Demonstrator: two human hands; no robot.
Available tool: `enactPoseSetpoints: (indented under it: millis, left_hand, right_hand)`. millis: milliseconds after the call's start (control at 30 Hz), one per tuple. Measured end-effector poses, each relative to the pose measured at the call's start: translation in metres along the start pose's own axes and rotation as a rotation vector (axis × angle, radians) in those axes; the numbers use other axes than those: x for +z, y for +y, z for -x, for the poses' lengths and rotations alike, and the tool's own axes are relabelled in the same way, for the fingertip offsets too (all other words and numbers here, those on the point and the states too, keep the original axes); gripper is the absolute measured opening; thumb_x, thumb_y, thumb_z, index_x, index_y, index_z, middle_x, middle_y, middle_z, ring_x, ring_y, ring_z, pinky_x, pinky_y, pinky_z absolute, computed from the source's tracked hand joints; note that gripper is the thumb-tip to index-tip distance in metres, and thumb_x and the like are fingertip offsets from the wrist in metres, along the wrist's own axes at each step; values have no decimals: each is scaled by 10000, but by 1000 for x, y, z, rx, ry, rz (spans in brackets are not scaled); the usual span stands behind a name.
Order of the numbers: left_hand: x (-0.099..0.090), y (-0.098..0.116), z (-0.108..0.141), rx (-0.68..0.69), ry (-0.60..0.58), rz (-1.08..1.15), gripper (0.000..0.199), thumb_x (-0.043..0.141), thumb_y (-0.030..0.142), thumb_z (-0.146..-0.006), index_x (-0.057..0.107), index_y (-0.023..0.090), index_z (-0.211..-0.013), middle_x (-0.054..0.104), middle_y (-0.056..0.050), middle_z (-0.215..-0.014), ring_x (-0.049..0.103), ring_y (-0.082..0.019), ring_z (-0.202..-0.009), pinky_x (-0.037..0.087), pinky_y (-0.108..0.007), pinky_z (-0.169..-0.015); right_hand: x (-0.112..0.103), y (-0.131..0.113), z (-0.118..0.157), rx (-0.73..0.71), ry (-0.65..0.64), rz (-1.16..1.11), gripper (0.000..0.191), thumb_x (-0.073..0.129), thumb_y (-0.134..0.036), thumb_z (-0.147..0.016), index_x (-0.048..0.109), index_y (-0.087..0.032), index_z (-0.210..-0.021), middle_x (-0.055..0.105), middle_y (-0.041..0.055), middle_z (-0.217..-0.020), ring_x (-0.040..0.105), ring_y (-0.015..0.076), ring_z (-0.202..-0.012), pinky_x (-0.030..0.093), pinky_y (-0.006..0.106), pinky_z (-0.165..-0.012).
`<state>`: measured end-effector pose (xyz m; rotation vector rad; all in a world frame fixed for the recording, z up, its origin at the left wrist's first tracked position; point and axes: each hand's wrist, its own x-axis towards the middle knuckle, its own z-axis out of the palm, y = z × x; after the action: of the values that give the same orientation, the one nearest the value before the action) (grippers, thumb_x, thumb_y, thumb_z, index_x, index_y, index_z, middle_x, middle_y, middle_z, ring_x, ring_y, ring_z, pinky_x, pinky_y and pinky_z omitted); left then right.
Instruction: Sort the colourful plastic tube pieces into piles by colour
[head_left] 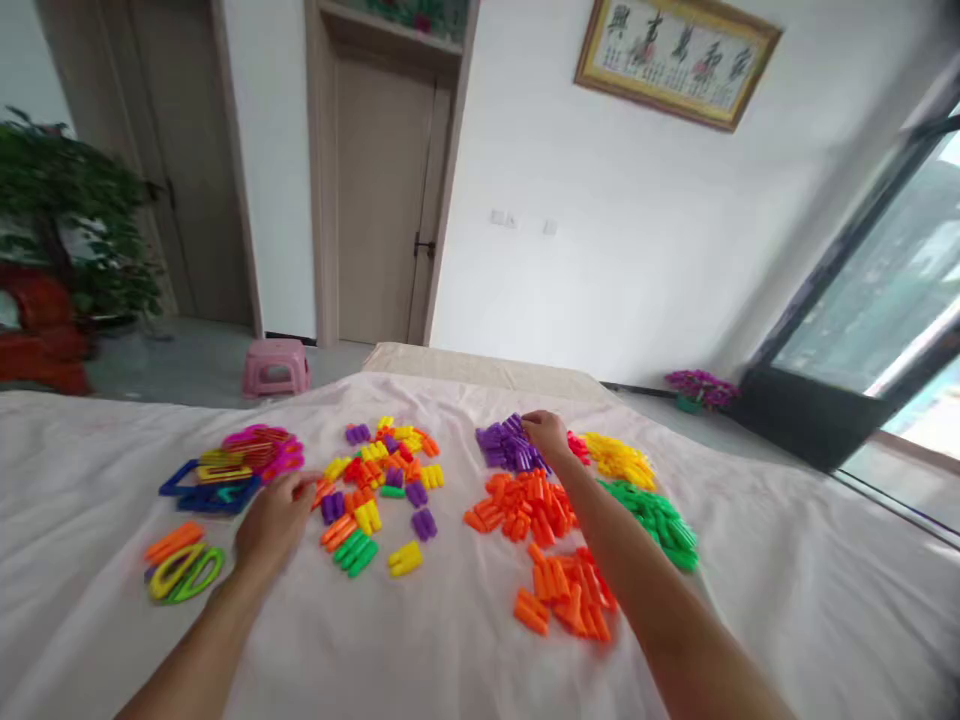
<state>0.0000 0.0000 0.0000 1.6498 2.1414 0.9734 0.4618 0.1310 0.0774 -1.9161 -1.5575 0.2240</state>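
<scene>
My left hand (271, 515) is at the left edge of a loose mixed heap of plastic building blocks (390, 465) in yellow, orange, purple, red and green. Its fingers are bent together beside an orange block (322, 490); whether they grip it is hidden. Further right, my right hand (546, 436) reaches to the far side of a pile of purple blocks (504, 443). The fingertips there are curled down onto the pile, and anything between them is too small to make out. My right forearm crosses over part of the sorted piles.
Around my right arm lie orange blocks (532, 505), larger orange pieces (574, 595), green blocks (651, 520), yellow blocks (621, 460) and red blocks (577, 447). At left are scissors (180, 575), blue frames (225, 497) and pink pieces (262, 447) on the white cloth (405, 650).
</scene>
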Motion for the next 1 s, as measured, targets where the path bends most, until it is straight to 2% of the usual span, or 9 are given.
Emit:
enactPoseSetpoints:
  millis: [133,233,400,467,600,667,767,867,1000]
  left_hand:
    - [1,0,-1,9,9,21,379,456,363,-905,729,221,-1125,728,-52,-1189,643,-243,-1121,462,-307,-923]
    - [1,1,-1,12,27,40,358,475,350,-888,740,220,-1091,740,-53,-1150,659,-242,-1075,475,-304,-895]
    - [0,4,1,8,47,39,342,489,352,-884,743,232,-1078,731,-51,-1175,649,-241,-1082,472,-297,-882]
    - [0,6,3,-4,46,40,339,486,350,-890,743,237,-1082,732,-46,-1175,647,-237,-1084,470,-292,-871]
    - [-3,11,6,-26,51,51,336,475,338,-899,742,254,-1085,742,-28,-1147,662,-222,-1042,474,-286,-839]
    - [-3,12,6,-33,48,47,336,476,336,-898,744,255,-1083,745,-29,-1137,668,-225,-1021,477,-290,-827]
    - [-4,10,6,-18,45,39,340,479,340,-894,743,249,-1088,742,-36,-1148,661,-235,-1045,475,-296,-843]
    - [-3,8,4,1,46,41,336,485,353,-889,745,249,-1076,736,-39,-1164,651,-240,-1084,474,-295,-864]
    - [-2,6,3,3,47,40,339,495,359,-879,751,241,-1069,740,-47,-1157,661,-247,-1071,482,-303,-861]
  right_hand:
    - [-7,10,3,38,11,26,306,615,-310,-764,800,-170,-964,769,46,-831,703,205,-826,456,223,-644]
    - [-13,11,5,68,34,42,331,623,-303,-768,788,-184,-1028,775,66,-946,706,228,-901,474,247,-696]
    - [-13,-15,17,-10,36,24,323,573,-261,-836,760,-229,-1098,760,59,-1088,690,214,-1003,493,263,-802]
    - [-4,-35,31,-115,-54,-13,287,594,-232,-832,767,-239,-1062,770,31,-1039,696,178,-947,494,241,-804]
    - [18,-76,80,-397,-422,-71,224,634,-207,-824,777,-205,-997,773,25,-915,700,160,-810,504,237,-742]
    - [26,-92,108,-505,-540,-57,230,663,-216,-816,770,-199,-1019,767,33,-941,698,167,-817,509,244,-741]
    - [30,-106,140,-737,-672,-4,371,676,-112,-774,741,-221,-1123,737,38,-1093,688,166,-899,510,248,-805]
    - [27,-112,153,-994,-779,75,516,616,10,-749,707,-236,-1193,692,46,-1198,645,184,-1076,480,258,-911]
    - [19,-117,159,-1077,-817,206,465,611,-26,-797,680,-219,-1213,674,71,-1189,626,199,-1084,475,262,-871]
